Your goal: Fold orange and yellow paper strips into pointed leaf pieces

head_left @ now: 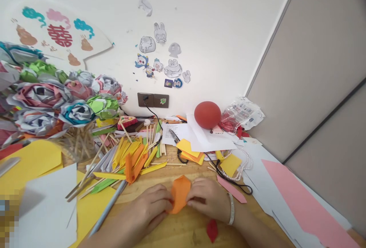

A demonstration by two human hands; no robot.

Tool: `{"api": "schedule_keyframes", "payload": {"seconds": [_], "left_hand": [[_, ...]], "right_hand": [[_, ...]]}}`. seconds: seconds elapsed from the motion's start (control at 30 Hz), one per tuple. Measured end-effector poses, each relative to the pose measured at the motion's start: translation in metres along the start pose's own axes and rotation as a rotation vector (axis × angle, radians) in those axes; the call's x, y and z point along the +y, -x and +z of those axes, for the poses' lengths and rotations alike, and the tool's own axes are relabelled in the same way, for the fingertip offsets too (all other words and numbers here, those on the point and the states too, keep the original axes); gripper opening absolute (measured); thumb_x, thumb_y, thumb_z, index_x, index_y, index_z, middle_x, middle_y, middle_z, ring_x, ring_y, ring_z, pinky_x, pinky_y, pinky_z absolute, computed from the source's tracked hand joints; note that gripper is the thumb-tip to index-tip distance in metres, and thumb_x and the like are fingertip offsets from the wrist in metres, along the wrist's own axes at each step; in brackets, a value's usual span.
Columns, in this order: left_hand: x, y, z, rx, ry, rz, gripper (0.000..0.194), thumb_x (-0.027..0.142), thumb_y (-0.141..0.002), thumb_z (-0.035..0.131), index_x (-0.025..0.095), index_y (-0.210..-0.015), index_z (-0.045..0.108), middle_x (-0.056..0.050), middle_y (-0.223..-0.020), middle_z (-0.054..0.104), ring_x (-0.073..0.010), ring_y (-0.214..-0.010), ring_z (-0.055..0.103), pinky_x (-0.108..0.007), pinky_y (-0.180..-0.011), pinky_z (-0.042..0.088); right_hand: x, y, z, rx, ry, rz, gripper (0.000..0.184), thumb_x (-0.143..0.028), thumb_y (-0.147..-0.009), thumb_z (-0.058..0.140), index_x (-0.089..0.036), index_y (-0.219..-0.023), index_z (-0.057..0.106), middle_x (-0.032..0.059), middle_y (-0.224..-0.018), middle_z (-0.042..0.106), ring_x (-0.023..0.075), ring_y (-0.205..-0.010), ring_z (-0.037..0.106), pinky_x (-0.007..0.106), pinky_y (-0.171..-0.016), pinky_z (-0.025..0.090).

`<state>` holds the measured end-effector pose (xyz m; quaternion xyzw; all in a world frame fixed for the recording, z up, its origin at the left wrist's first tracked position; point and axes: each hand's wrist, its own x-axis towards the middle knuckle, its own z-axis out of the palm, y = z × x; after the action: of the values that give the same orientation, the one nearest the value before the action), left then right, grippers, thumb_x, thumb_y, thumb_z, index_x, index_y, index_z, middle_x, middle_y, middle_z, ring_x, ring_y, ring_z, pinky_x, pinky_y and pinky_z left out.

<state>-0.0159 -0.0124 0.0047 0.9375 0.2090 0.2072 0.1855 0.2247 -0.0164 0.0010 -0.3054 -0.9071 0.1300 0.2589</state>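
Note:
An orange sheet of paper [181, 192], creased and with its corners folded in, is held between my two hands just over the wooden table. My left hand [153, 204] pinches its left edge, fingers curled together. On the opposite edge my right hand [206, 197] grips the paper between thumb and fingers, a bracelet round the wrist. Close below my right hand lies a small red folded paper piece [212, 231]. A pink paper strip [232, 189] rests beside the right wrist. Folded orange paper pieces [135, 166] sit beyond my left hand.
Folded paper flowers [42, 99] crowd the left. Sheets of white paper [48, 206] and yellow paper [37, 156] lie there too. Scissors [175, 136], a red balloon [207, 114] and a bead string [246, 164] are toward the wall. Pink paper [303, 202] lines the right side.

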Motion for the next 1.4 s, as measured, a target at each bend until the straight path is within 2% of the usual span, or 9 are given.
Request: {"api": "schedule_keyframes", "payload": {"seconds": [0.17, 0.37, 0.47, 0.6, 0.7, 0.93, 1.23, 1.4], "left_hand": [[-0.002, 0.0, 0.001, 0.024, -0.007, 0.015, 0.02, 0.014, -0.093, 0.04, 0.022, -0.088, 0.057, -0.001, -0.085, 0.059, -0.0159, -0.082, 0.053, -0.026, -0.073, 0.043], [0.013, -0.006, -0.002, -0.043, 0.021, -0.016, 0.015, 0.019, -0.092, 0.047, 0.024, -0.087, 0.06, 0.002, -0.085, 0.064, -0.0163, -0.083, 0.057, -0.028, -0.08, 0.042], [0.013, -0.008, 0.002, -0.02, 0.05, -0.079, 0.012, 0.024, -0.09, 0.051, 0.024, -0.082, 0.06, 0.002, -0.083, 0.065, -0.0171, -0.081, 0.058, -0.028, -0.076, 0.042], [0.003, -0.009, 0.012, 0.016, 0.067, -0.113, 0.014, 0.026, -0.088, 0.055, 0.022, -0.074, 0.058, 0.001, -0.079, 0.064, -0.017, -0.077, 0.056, -0.027, -0.071, 0.041], [-0.001, -0.008, 0.019, 0.049, 0.052, -0.174, 0.015, 0.022, -0.084, 0.059, 0.021, -0.07, 0.055, 0.0, -0.078, 0.061, -0.0171, -0.078, 0.054, -0.027, -0.072, 0.04], [0.007, -0.011, 0.025, 0.049, -0.024, -0.344, 0.015, 0.013, -0.077, 0.061, 0.019, -0.067, 0.051, -0.001, -0.078, 0.057, -0.0183, -0.078, 0.051, -0.03, -0.071, 0.039], [0.012, -0.014, 0.032, 0.101, -0.189, -0.354, 0.013, 0.015, -0.076, 0.057, 0.019, -0.065, 0.051, -0.001, -0.075, 0.055, -0.0188, -0.074, 0.049, -0.03, -0.066, 0.038], [0.014, -0.015, 0.031, 0.069, -0.231, -0.375, 0.015, 0.021, -0.077, 0.06, 0.019, -0.065, 0.05, -0.001, -0.074, 0.054, -0.0195, -0.074, 0.049, -0.031, -0.066, 0.037]], "right_hand": [[0.004, -0.001, 0.001, -0.069, -0.073, -0.026, 0.018, -0.03, -0.089, 0.053, -0.019, -0.081, 0.064, 0.0019, -0.075, 0.067, 0.0139, -0.071, 0.057, 0.026, -0.07, 0.042], [0.011, -0.001, 0.01, -0.147, -0.096, -0.044, 0.012, -0.03, -0.081, 0.066, -0.019, -0.079, 0.066, 0.0009, -0.077, 0.063, 0.0132, -0.075, 0.056, 0.025, -0.073, 0.041], [0.014, -0.002, 0.014, -0.178, -0.108, -0.017, 0.015, -0.034, -0.08, 0.067, -0.019, -0.079, 0.066, 0.0007, -0.079, 0.063, 0.0134, -0.077, 0.056, 0.026, -0.076, 0.039], [0.013, -0.004, 0.018, -0.142, -0.127, 0.063, 0.019, -0.036, -0.076, 0.07, -0.019, -0.071, 0.065, -0.0012, -0.072, 0.061, 0.0134, -0.072, 0.055, 0.026, -0.072, 0.039], [0.009, -0.004, 0.021, -0.097, -0.159, 0.139, 0.019, -0.03, -0.069, 0.076, -0.019, -0.065, 0.062, -0.0034, -0.068, 0.059, 0.0129, -0.07, 0.054, 0.026, -0.071, 0.038], [-0.007, -0.007, 0.023, -0.007, -0.12, 0.293, 0.022, -0.014, -0.059, 0.076, -0.018, -0.056, 0.055, -0.0054, -0.061, 0.052, 0.013, -0.066, 0.051, 0.025, -0.067, 0.036], [-0.015, -0.009, 0.024, -0.008, -0.035, 0.315, 0.021, -0.013, -0.062, 0.068, -0.018, -0.056, 0.048, -0.0047, -0.062, 0.05, 0.0136, -0.068, 0.049, 0.026, -0.069, 0.035], [-0.017, -0.007, 0.027, -0.013, 0.024, 0.301, 0.018, -0.015, -0.064, 0.065, -0.018, -0.06, 0.048, -0.0039, -0.064, 0.05, 0.0142, -0.068, 0.048, 0.026, -0.067, 0.033]]}}
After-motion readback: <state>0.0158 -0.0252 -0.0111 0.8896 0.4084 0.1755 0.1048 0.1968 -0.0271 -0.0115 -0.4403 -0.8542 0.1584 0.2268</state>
